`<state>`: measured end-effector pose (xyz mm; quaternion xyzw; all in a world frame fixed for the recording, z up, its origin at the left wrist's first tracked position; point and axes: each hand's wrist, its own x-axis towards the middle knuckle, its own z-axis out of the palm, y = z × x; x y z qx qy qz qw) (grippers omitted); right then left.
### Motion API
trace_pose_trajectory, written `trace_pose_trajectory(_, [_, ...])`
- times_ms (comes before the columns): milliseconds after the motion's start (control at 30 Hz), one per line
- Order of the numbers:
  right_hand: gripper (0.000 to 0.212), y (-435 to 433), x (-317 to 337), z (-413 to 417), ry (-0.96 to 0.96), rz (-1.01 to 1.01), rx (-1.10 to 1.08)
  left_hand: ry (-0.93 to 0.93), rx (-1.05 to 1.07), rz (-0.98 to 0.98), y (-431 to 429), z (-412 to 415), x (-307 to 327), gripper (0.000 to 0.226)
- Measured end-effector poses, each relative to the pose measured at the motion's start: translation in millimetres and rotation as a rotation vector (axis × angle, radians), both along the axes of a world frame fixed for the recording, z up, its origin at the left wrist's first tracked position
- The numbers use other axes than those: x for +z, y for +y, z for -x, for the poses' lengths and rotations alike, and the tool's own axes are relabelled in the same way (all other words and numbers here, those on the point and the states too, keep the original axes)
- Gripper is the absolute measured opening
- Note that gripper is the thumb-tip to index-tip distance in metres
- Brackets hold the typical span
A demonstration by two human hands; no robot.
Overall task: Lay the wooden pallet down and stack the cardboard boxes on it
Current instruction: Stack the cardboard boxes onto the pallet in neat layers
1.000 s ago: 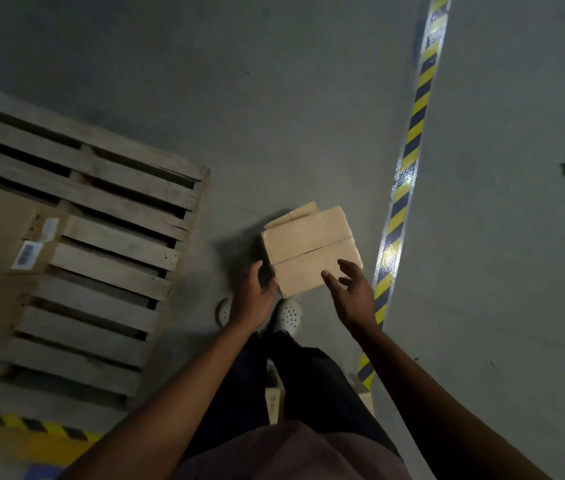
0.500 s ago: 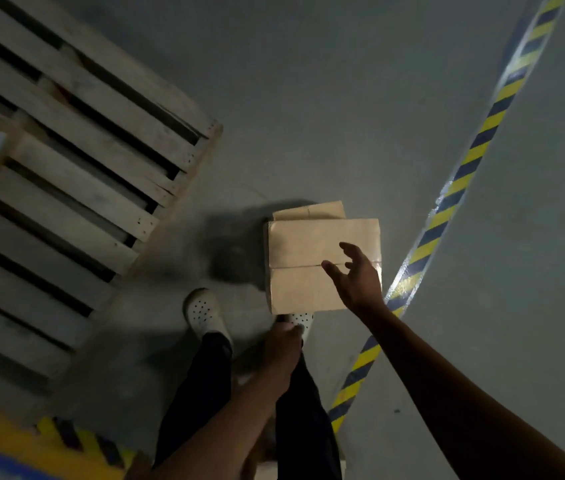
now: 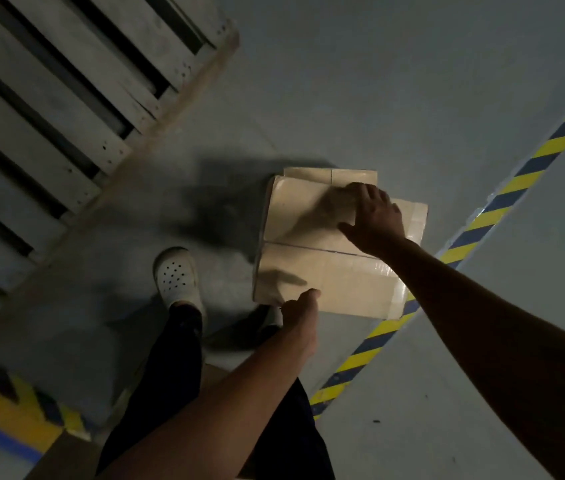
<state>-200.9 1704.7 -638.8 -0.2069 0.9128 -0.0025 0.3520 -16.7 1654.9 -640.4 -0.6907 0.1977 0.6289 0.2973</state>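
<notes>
The cardboard box [image 3: 343, 275] sits on the grey floor [image 3: 378, 81], closed, its two top flaps meeting in a seam across the middle and shiny tape running down its right end. It lies well apart from the wooden pallet [image 3: 66, 81], which is flat on the floor at the upper left with its slats facing up; no box can be seen on the part of the pallet in view. The right hand [image 3: 374, 216] rests palm down on the far half of the box top, right of centre, fingers spread and fairly straight, reaching toward the far edge, thumb pointing left across the lid; it grips nothing. The left hand [image 3: 300, 313] is at the near left corner of the box, its thumb touching the near edge of the lid; its fingers are out of sight below the hand, so whether it has hold of the box cannot be told. A further piece of cardboard [image 3: 329, 175] shows just behind the box's far edge. The box's right end is beside a yellow and dark striped line [image 3: 475, 230] that crosses the floor diagonally. A white perforated shoe [image 3: 177, 275] stands on the floor between the box and the pallet
</notes>
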Motion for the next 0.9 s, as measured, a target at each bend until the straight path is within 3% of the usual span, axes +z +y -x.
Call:
trace_pose_trajectory(100, [0.08, -6.7, -2.1, 8.6, -0.034, -0.007, -0.11, -0.088, 0.006, 0.143, 6.0, 0.2, -2.6, 0.044])
trace_pose_trajectory(300, [0.074, -3.8, -7.8, 19.3, -0.145, -0.098, -0.237, -0.059, 0.088, 0.403, -27.1, 20.4, -10.6, 0.071])
trace_pose_trajectory(467, [0.067, -11.2, -12.5, 28.9, -0.193, 0.011, -0.406, -0.057, 0.331, 0.261, -57.1, 28.0, -30.1, 0.084])
trace_pose_trajectory(600, [0.069, -19.4, -7.4, 25.9, -0.225, 0.044, -0.442, 0.188, 0.442, 0.078, -71.0, 25.5, -23.9, 0.105])
trace_pose_trajectory(700, [0.072, -6.1, 0.9, 19.9, -0.199, 0.098, -0.51, 0.246, 0.478, 0.037, -85.9, 22.2, -18.2, 0.106])
trace_pose_trajectory(900, [0.083, 32.0, 38.4, -2.2, -0.061, 0.299, -0.685, 0.194, 0.47, 0.021, -116.5, 20.6, 6.3, 0.106])
